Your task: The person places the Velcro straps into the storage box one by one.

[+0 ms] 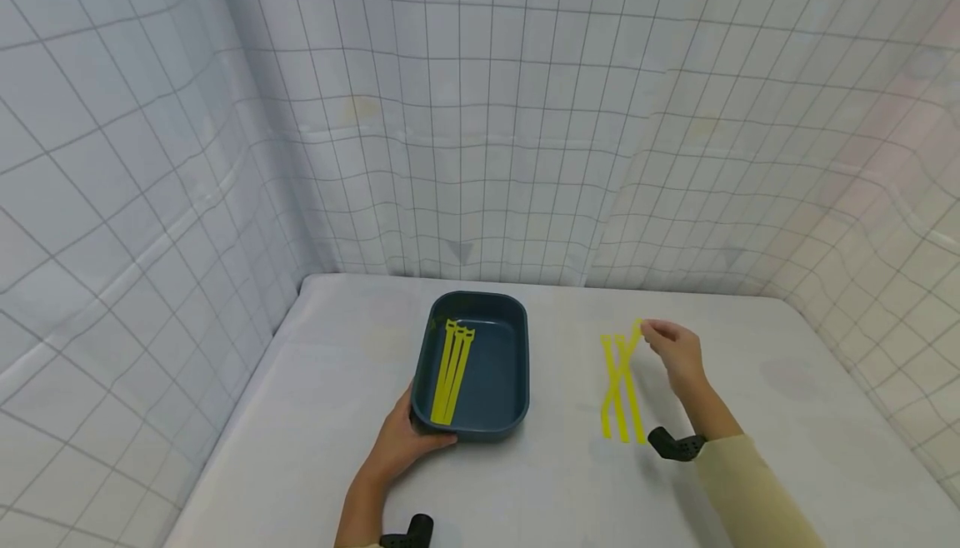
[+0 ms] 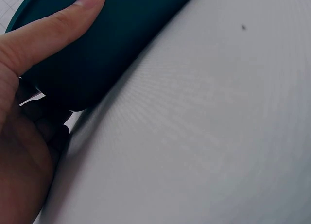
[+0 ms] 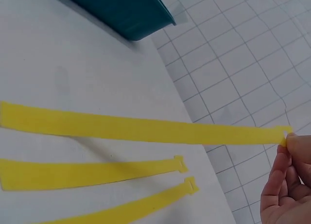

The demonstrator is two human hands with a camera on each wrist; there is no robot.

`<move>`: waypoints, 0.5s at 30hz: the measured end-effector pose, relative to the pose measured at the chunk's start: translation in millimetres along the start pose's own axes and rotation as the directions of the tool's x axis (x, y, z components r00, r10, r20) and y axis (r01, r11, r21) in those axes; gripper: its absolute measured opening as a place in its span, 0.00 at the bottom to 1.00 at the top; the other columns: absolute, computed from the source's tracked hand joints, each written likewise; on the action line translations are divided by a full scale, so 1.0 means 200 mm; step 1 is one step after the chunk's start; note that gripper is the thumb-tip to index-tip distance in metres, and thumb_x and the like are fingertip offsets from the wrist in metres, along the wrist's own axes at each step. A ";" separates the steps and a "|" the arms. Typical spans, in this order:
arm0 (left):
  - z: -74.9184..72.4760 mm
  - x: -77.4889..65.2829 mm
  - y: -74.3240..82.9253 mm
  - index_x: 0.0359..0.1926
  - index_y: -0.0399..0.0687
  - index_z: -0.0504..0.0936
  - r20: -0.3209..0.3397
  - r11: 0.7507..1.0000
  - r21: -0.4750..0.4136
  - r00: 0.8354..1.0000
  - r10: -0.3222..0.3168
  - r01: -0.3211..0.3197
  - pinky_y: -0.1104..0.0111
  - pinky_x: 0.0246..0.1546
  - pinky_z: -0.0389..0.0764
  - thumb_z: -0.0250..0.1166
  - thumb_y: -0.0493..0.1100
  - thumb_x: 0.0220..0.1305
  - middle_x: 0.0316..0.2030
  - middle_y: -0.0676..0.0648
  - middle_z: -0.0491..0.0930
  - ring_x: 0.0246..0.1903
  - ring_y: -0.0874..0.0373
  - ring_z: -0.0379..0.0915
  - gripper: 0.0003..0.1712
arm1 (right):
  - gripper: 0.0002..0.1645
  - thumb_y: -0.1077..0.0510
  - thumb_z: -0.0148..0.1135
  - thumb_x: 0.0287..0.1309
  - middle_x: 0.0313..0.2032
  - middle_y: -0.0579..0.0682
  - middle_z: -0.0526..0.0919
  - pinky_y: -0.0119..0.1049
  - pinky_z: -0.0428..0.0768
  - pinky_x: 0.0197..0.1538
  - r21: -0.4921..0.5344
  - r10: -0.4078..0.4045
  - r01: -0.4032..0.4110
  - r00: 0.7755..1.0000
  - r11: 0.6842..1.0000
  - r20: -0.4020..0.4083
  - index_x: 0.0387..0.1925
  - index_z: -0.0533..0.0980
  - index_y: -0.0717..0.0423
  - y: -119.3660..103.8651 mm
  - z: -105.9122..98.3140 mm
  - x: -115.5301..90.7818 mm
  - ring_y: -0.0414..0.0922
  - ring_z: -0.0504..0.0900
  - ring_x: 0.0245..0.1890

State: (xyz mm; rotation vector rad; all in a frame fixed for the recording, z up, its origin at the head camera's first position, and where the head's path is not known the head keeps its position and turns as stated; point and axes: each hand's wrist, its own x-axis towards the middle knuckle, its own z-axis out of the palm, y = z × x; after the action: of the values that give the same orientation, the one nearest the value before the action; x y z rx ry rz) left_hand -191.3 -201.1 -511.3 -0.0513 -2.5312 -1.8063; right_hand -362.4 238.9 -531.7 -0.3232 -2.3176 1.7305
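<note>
Fingers (image 3: 273, 187) of the right hand (image 1: 675, 356), lower right of the head view, pinch one yellow strap (image 3: 146, 129) by its slotted end. Two loose straps (image 3: 92, 174) lie beneath it on the table (image 1: 555, 490). Left hand (image 1: 397, 444), lower centre, grips the tray (image 1: 495, 373) at its lower-left corner, thumb along the wall. Inside, at left, stored straps (image 1: 453, 373) lie side by side.

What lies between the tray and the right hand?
In the head view, two yellow straps on the table, plus a third strap the right hand pinches.
</note>
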 end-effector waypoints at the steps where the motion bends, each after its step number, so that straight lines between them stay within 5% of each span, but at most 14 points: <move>1: 0.00 0.00 0.00 0.70 0.55 0.52 0.000 1.000 -0.001 1.000 0.001 -0.001 0.48 0.62 0.51 0.81 0.49 0.31 0.67 0.46 0.57 0.66 0.49 0.48 0.65 | 0.32 0.39 0.64 0.49 0.45 0.52 0.77 0.27 0.76 0.45 0.016 0.009 -0.009 1.000 1.000 0.001 0.47 0.76 0.59 -0.01 -0.01 -0.01 0.45 0.75 0.41; 15: 0.00 0.00 -0.01 0.70 0.56 0.53 0.003 1.000 -0.025 1.000 0.013 -0.013 0.49 0.63 0.50 0.81 0.48 0.31 0.66 0.47 0.57 0.66 0.50 0.48 0.65 | 0.30 0.42 0.69 0.44 0.42 0.51 0.79 0.22 0.76 0.40 0.159 0.033 -0.030 0.999 0.987 -0.022 0.44 0.78 0.59 -0.03 -0.05 0.00 0.44 0.76 0.39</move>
State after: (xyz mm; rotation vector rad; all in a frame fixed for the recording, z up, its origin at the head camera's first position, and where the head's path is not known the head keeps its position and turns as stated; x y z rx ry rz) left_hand -191.5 -202.4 -513.4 -0.0718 -2.5046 -1.8347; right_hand -360.2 247.0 -523.7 -0.3514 -2.1520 1.9008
